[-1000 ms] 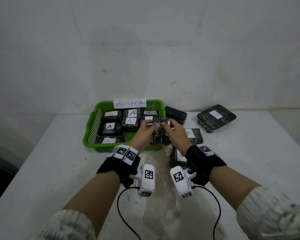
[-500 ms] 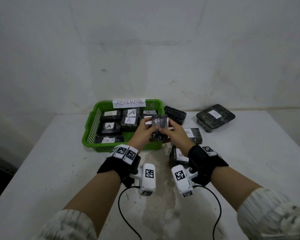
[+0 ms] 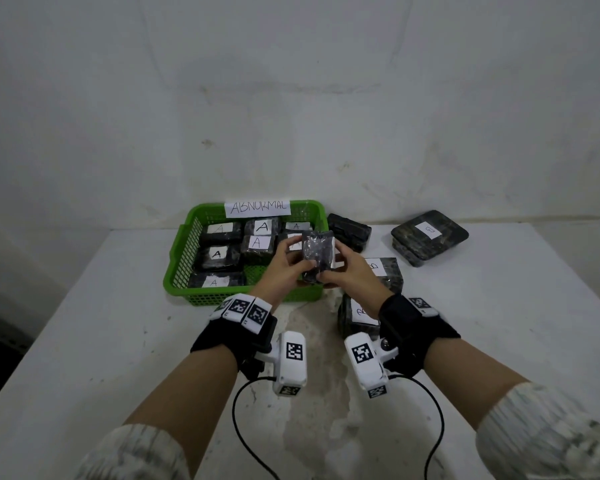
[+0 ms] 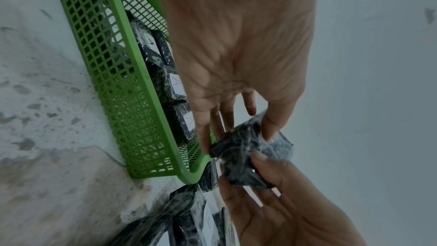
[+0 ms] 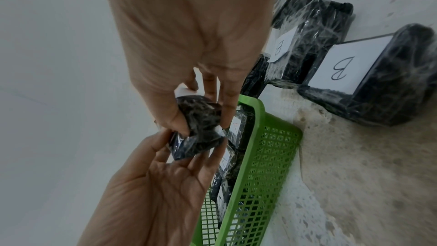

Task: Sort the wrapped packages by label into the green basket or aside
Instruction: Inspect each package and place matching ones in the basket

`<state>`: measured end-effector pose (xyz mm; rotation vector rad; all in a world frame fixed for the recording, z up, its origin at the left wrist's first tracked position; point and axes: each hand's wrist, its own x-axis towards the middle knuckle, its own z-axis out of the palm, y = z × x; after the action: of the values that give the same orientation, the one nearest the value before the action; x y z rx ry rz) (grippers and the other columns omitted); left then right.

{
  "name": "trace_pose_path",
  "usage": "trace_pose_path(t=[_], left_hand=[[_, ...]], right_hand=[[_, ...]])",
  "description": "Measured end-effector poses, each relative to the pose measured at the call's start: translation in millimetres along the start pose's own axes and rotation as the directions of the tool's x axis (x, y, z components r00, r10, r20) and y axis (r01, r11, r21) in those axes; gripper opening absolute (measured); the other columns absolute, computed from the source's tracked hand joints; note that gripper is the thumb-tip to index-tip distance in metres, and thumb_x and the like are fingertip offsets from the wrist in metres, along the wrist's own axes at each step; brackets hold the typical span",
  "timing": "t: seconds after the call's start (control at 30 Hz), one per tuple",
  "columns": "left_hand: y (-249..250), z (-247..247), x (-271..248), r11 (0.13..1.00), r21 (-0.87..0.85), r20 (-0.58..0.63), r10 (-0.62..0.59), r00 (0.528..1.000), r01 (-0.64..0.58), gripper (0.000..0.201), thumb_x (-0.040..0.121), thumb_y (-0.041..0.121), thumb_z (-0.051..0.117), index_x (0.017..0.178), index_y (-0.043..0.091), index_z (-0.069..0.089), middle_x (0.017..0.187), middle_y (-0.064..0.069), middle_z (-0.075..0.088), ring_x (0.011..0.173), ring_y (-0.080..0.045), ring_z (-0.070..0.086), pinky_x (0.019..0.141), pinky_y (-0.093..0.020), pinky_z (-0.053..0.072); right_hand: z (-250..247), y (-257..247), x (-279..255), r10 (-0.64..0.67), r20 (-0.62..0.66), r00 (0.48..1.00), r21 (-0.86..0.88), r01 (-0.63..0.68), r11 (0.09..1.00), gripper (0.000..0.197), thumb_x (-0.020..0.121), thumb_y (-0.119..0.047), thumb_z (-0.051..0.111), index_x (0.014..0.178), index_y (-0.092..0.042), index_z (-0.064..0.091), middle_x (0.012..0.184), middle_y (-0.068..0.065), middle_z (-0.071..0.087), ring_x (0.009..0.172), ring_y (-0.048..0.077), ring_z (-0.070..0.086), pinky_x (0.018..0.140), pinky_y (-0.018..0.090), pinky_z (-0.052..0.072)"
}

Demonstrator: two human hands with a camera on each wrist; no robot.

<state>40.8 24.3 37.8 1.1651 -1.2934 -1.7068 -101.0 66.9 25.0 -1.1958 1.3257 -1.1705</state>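
Both hands hold one dark wrapped package (image 3: 317, 252) upright above the front right corner of the green basket (image 3: 177, 271). My left hand (image 3: 284, 263) pinches its left side between thumb and fingers; my right hand (image 3: 343, 268) grips its right and lower side. The package's label faces away and cannot be read; a white edge shows at its side. In the left wrist view the package (image 4: 250, 149) sits between both sets of fingertips. In the right wrist view the package (image 5: 198, 128) hangs beside the basket (image 5: 260, 156). Several packages marked A lie in the basket.
The basket carries a paper sign reading ABNORMAL (image 3: 258, 207). Packages marked B (image 3: 381, 271) lie on the white table right of the basket, one more (image 3: 359, 315) under my right wrist. A larger dark package (image 3: 428, 235) sits at the back right. A wall stands behind.
The hands lifted the package slightly and turned it more upright, its dark back now facing me. Basket and the other packages have not moved.
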Motion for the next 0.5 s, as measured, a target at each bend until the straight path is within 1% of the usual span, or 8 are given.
trace_pose_path(t=[0.07, 0.17, 0.23, 0.27, 0.33, 0.37, 0.43, 0.5], left_hand=[[-2.0, 0.0, 0.7, 0.998, 0.022, -0.072, 0.055, 0.996, -0.053, 0.054, 0.086, -0.005, 0.057, 0.127, 0.023, 0.035, 0.123, -0.014, 0.054, 0.11, -0.031, 0.057, 0.083, -0.045, 0.054], [-0.4, 0.0, 1.3, 0.993, 0.06, -0.125, 0.107, 0.986, -0.1, 0.043, 0.088, -0.004, 0.055, 0.121, 0.022, 0.042, 0.116, -0.013, 0.055, 0.107, -0.032, 0.057, 0.087, -0.051, 0.051], [2.6, -0.8, 1.5, 0.999, 0.011, -0.109, 0.046, 0.993, -0.045, 0.027, 0.096, 0.008, 0.043, 0.121, 0.016, 0.05, 0.113, -0.008, 0.056, 0.107, -0.027, 0.055, 0.087, -0.048, 0.049], [4.7, -1.4, 0.5, 1.0, -0.026, -0.092, 0.005, 0.996, -0.007, 0.025, 0.099, 0.017, 0.038, 0.121, 0.017, 0.051, 0.112, -0.006, 0.057, 0.104, -0.024, 0.055, 0.086, -0.046, 0.049], [4.8, -3.9, 0.2, 0.997, -0.063, -0.056, -0.043, 0.998, 0.039, 0.03, 0.1, 0.033, 0.036, 0.125, 0.02, 0.049, 0.115, -0.003, 0.056, 0.102, -0.019, 0.055, 0.081, -0.041, 0.049], [3.9, -5.1, 1.5, 0.998, -0.048, -0.053, -0.039, 0.998, 0.037, 0.036, 0.099, 0.037, 0.04, 0.13, 0.02, 0.046, 0.119, -0.003, 0.055, 0.104, -0.018, 0.054, 0.081, -0.039, 0.05], [0.7, -6.2, 4.2, 1.0, 0.01, -0.084, -0.005, 0.996, 0.006, 0.045, 0.095, 0.03, 0.05, 0.137, 0.018, 0.038, 0.127, -0.006, 0.051, 0.106, -0.019, 0.054, 0.083, -0.04, 0.05], [-1.3, -5.4, 5.0, 1.0, 0.012, -0.108, 0.015, 0.994, -0.014, 0.044, 0.095, 0.021, 0.052, 0.136, 0.015, 0.038, 0.124, -0.007, 0.05, 0.095, -0.014, 0.055, 0.079, -0.037, 0.05]], right_hand=[[1.4, -1.6, -1.1, -0.021, -0.027, 0.999, 0.02, 0.022, 1.0, 0.062, 0.083, -0.008, 0.071, 0.134, -0.029, 0.045, 0.109, -0.007, 0.059, 0.104, 0.017, 0.06, 0.08, 0.022, 0.054], [4.0, 0.7, 3.1, -0.013, -0.108, 0.994, 0.051, 0.018, 0.999, 0.049, 0.092, -0.017, 0.061, 0.138, -0.017, 0.046, 0.103, -0.006, 0.058, 0.102, 0.018, 0.06, 0.078, 0.022, 0.052], [4.1, 1.7, 4.8, -0.022, -0.16, 0.987, 0.027, 0.027, 0.999, 0.038, 0.096, -0.013, 0.054, 0.134, -0.013, 0.051, 0.1, 0.0, 0.058, 0.1, 0.019, 0.058, 0.079, 0.022, 0.052], [3.8, 1.1, 3.7, -0.029, -0.159, 0.987, 0.01, 0.031, 0.999, 0.034, 0.097, -0.01, 0.052, 0.132, -0.012, 0.054, 0.102, 0.003, 0.059, 0.097, 0.017, 0.058, 0.077, 0.018, 0.051], [2.9, -0.5, 1.5, -0.033, -0.119, 0.992, -0.022, 0.03, 0.999, 0.031, 0.098, -0.007, 0.048, 0.128, -0.009, 0.058, 0.109, 0.005, 0.064, 0.09, 0.011, 0.059, 0.072, 0.013, 0.049], [2.6, -1.8, 0.4, -0.032, -0.084, 0.996, -0.029, 0.03, 0.999, 0.031, 0.098, -0.005, 0.047, 0.127, -0.007, 0.058, 0.109, 0.006, 0.066, 0.087, 0.009, 0.06, 0.073, 0.014, 0.049], [3.4, -3.8, -0.4, -0.023, -0.043, 0.999, -0.009, 0.022, 1.0, 0.029, 0.097, -0.002, 0.048, 0.122, -0.005, 0.061, 0.102, 0.006, 0.069, 0.081, 0.009, 0.063, 0.071, 0.021, 0.051], [5.0, -4.7, 0.2, -0.041, -0.103, 0.994, 0.021, 0.044, 0.999, 0.02, 0.094, -0.001, 0.053, 0.111, -0.006, 0.062, 0.084, 0.004, 0.067, 0.068, 0.009, 0.062, 0.062, 0.023, 0.05]])
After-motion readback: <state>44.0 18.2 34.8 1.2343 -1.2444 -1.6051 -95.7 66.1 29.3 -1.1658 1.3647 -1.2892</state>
